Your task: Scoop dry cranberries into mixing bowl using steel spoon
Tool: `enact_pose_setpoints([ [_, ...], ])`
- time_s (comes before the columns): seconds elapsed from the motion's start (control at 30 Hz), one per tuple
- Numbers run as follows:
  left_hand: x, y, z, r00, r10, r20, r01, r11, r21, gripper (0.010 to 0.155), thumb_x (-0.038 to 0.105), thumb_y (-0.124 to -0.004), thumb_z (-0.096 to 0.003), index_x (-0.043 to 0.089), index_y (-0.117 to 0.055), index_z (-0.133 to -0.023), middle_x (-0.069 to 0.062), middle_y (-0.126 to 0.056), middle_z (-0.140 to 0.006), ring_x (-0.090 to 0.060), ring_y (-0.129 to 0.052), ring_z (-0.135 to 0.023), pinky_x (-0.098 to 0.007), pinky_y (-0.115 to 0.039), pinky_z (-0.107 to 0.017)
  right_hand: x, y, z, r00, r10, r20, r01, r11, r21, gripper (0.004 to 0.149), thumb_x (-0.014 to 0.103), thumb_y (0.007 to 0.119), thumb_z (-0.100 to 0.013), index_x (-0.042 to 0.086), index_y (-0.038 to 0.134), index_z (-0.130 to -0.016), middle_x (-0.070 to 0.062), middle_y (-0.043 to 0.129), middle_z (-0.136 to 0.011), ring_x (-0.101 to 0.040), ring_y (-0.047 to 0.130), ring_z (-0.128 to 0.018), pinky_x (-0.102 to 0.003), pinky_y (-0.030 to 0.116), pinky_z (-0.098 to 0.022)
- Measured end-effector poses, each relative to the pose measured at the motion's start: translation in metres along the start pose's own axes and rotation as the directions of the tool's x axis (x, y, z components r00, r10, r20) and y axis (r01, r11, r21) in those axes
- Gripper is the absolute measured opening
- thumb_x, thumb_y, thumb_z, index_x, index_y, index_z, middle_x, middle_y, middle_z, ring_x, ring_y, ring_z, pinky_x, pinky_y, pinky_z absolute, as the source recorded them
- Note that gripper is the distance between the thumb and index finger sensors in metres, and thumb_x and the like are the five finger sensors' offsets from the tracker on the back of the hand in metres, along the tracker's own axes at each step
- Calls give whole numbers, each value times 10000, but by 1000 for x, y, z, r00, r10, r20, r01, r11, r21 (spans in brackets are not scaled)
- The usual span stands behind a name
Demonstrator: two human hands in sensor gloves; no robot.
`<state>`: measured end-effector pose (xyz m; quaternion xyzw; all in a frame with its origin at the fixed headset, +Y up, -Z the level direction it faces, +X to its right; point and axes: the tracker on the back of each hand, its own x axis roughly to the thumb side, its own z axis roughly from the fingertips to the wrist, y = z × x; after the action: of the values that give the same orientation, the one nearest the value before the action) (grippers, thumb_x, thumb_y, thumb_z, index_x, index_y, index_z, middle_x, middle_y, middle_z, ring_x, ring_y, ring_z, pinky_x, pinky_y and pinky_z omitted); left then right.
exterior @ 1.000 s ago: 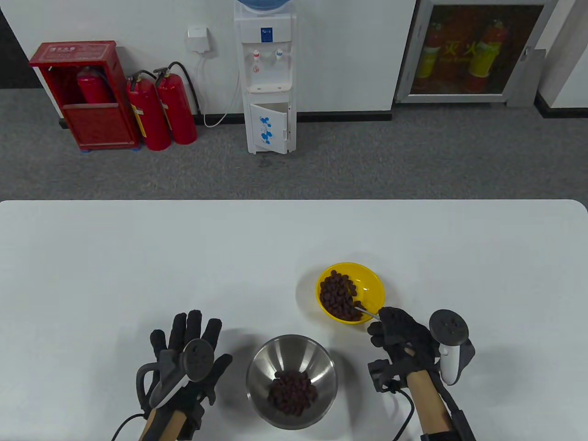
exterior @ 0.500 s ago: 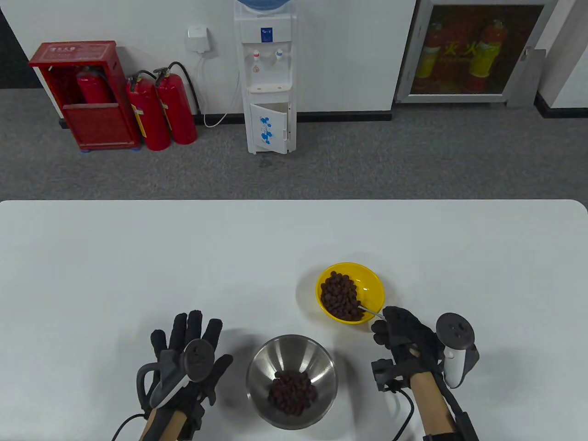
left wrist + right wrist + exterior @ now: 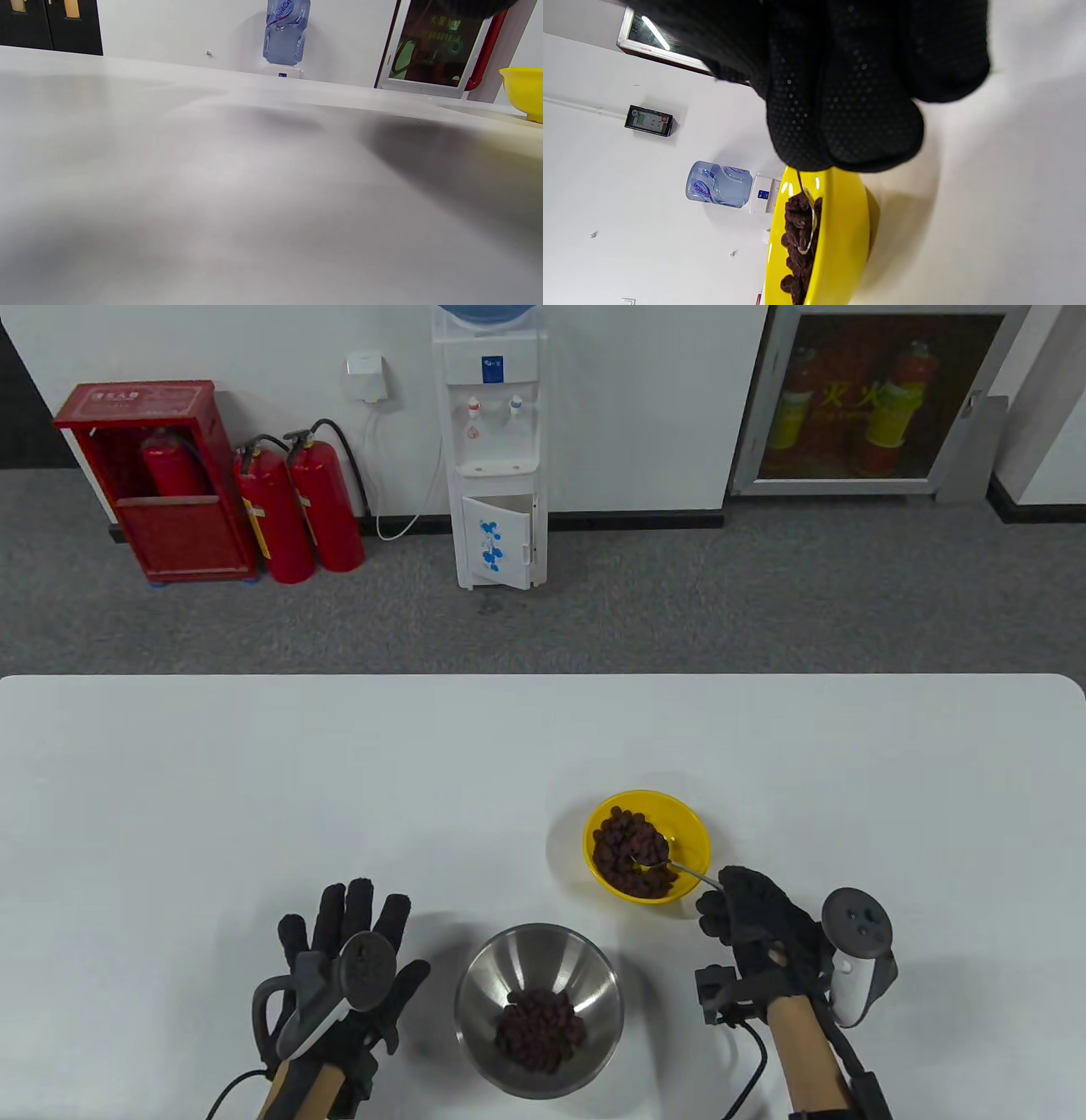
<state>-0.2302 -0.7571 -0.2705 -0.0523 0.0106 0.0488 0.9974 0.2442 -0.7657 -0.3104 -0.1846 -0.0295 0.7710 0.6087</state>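
A yellow bowl [image 3: 691, 836] holds dark dry cranberries [image 3: 624, 857]; it also shows in the right wrist view [image 3: 840, 237] and at the right edge of the left wrist view [image 3: 524, 91]. My right hand [image 3: 747, 912] grips the steel spoon [image 3: 670, 864] by its handle, the spoon's bowl lying on the cranberries with some on it; the spoon also shows in the right wrist view [image 3: 808, 212]. A steel mixing bowl [image 3: 484, 976] with cranberries [image 3: 539, 1039] sits near the front edge. My left hand [image 3: 352, 959] rests flat on the table left of it, fingers spread, holding nothing.
The white table [image 3: 254, 780] stretches far to the back and left. Behind it on the floor stand a water dispenser [image 3: 492, 449] and red fire extinguishers [image 3: 297, 509].
My right hand has drawn back to the right and toward the front edge. The spoon's bowl has come up from among the cranberries with some on it. The left hand has not moved.
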Motion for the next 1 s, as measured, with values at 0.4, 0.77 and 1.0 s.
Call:
enact_pose_setpoints([
  [0.4, 0, 0, 0, 1000, -1, 2, 1, 1000, 2, 765, 725, -586, -431, 520, -192, -1053, 76, -42, -1213, -262, -28, -1154, -690, -22, -719, 5, -4, 5, 999, -18, 41, 17, 1000, 2, 413, 316, 777, -495, 76, 821, -829, 17, 994, -656, -223, 1052, -487, -446, 837, -424],
  [0.77, 1, 0, 1, 1000, -3, 2, 3, 1000, 0, 765, 725, -586, -431, 519, -193, -1053, 77, -40, -1212, -262, -29, -1153, -689, -21, -720, 21, -6, 19, 992, -11, 126, 4, 998, 55, 411, 322, 796, -490, 68, 845, -809, 28, 1017, -632, -210, 1070, -465, -433, 854, -409],
  [1.0, 1, 0, 1, 1000, -4, 1, 4, 1000, -2, 764, 725, -587, -431, 519, -193, -1053, 78, -45, -1213, -262, -29, -1154, -690, -21, -719, 36, 7, 35, 974, -77, 215, 42, 986, 160, 406, 323, 817, -478, 50, 875, -773, 20, 1040, -585, -209, 1085, -419, -430, 869, -378],
])
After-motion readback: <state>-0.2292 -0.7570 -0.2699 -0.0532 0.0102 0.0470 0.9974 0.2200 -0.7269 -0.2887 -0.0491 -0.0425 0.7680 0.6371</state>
